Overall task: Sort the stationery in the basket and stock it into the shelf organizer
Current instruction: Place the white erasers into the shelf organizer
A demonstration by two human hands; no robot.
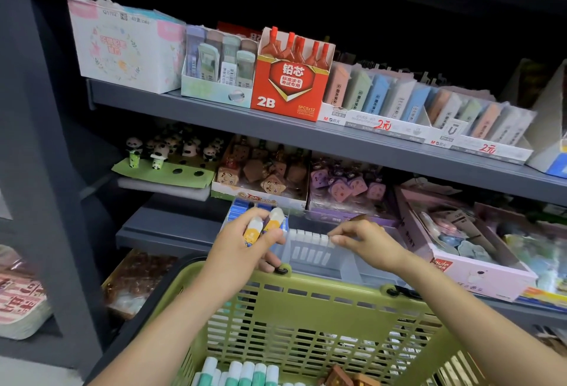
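While left hand (245,243) grasps glue sticks (264,224), right hand (365,243) pinches clear organizer (319,255) on grey shelf (165,229).

The green basket (322,309) looks like matt moulded plastic, all lattice walls. Just past it at 12 o'clock, the shelf organizer (319,252) is frosted, see-through plastic, pretty smooth. The shelves (196,110) look like grey painted metal, matt finish. The red 2B box (288,87) up top is glossy printed cardboard, and the glue sticks (264,224) have shiny plastic tubes.
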